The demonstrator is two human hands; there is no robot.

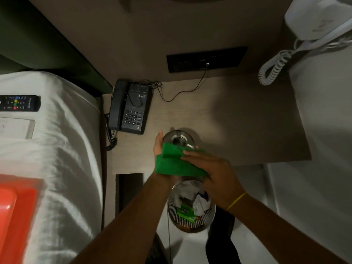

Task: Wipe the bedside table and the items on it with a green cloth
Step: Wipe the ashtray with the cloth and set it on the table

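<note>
A round metal ashtray (178, 139) is held just above the front edge of the wooden bedside table (238, 121). My left hand (158, 145) grips its left rim from below. My right hand (213, 172) presses a folded green cloth (175, 164) against the ashtray's near side; the cloth drapes over my left palm and hides the lower part of the ashtray. A black desk phone (131, 107) stands at the table's back left corner, its thin cable running to a dark wall socket panel (206, 59).
A perforated metal waste bin (191, 208) full of paper stands on the floor under my hands. A bed with white sheets (57, 149) lies left, carrying a remote control (20, 103) and an orange tray (17, 212). A white wall hairdryer with coiled cord (312, 25) hangs at the right.
</note>
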